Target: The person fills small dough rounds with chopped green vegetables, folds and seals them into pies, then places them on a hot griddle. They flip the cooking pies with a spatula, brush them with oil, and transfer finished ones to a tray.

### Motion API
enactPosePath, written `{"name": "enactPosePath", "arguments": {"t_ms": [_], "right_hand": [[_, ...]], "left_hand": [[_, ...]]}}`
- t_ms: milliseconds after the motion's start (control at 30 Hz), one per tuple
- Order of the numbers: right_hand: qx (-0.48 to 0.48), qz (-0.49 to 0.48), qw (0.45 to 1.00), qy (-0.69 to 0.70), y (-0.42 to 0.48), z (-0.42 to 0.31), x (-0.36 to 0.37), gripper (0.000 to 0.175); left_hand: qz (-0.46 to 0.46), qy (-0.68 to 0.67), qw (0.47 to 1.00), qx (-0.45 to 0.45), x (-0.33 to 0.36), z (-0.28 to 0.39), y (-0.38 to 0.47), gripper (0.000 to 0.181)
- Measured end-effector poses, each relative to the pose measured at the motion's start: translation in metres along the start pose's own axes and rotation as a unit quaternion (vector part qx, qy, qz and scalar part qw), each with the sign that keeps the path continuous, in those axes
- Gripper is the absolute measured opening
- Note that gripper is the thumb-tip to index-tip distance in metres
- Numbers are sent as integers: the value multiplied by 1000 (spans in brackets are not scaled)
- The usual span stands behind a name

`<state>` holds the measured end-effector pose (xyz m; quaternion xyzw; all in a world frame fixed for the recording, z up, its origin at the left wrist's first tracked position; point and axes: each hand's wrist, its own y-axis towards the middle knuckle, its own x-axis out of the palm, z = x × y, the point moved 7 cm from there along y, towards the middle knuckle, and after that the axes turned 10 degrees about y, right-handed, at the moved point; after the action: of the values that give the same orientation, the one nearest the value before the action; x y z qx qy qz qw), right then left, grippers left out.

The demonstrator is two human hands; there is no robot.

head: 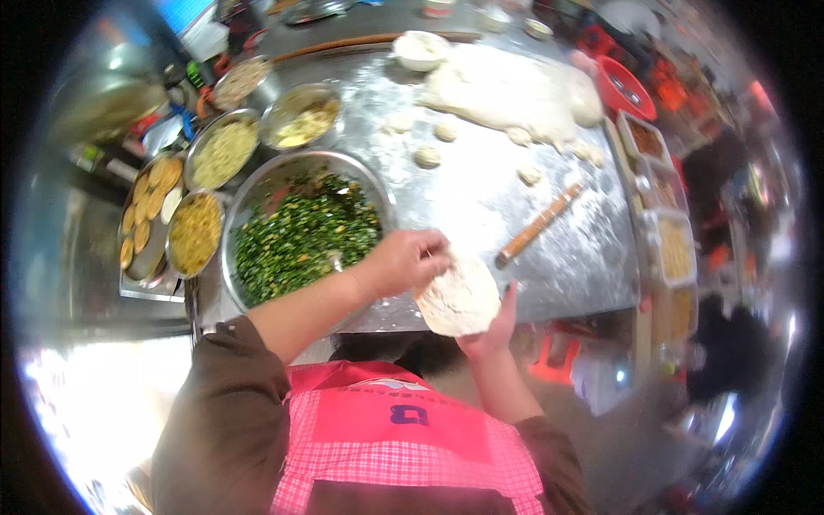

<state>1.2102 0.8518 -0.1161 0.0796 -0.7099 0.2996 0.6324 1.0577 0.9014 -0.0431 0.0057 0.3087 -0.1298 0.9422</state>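
A flat round of floured dough (460,299) is held up over the front edge of the metal worktop. My right hand (492,328) supports it from below and on its right side, thumb raised along the edge. The bent fingers of my left hand (412,261) pinch its upper left edge. Just left of that hand stands a wide steel bowl (380,187) of chopped greens with yellow bits (309,232); a utensil handle seems to show at its near side. A wooden rolling pin (539,225) lies on the worktop right of the dough round.
Small dough pieces (427,156) and a large dough mass (502,90) lie on the floured worktop (579,277). A white bowl (421,51) stands behind. Bowls of filling (222,151) line the left, beside a tray of yellow rounds (151,199). Plastic containers (673,248) line the right edge.
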Motion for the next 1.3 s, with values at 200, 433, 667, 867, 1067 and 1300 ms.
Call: {"name": "enactPosePath", "arguments": {"t_ms": [200,433,667,867,1067,1300], "right_hand": [[182,-41,982,-12,6,87,49,88],[96,-161,780,-597,68,126,55,39],[1,-460,40,-887,103,200,44,18],[-105,-430,281,-852,133,202,79,11],[13,-78,443,-893,208,153,51,18],[-121,-221,466,-848,213,236,38,21]], "left_hand": [[106,-495,832,-229,15,-75,-92,44],[192,-822,534,-53,-22,-91,-193,87],[218,-824,517,-82,-48,-125,-254,56],[224,-794,481,-297,-40,-160,-282,45],[242,-791,503,-252,-68,-180,-299,45],[199,-811,515,-192,-83,-181,-297,49]]}}
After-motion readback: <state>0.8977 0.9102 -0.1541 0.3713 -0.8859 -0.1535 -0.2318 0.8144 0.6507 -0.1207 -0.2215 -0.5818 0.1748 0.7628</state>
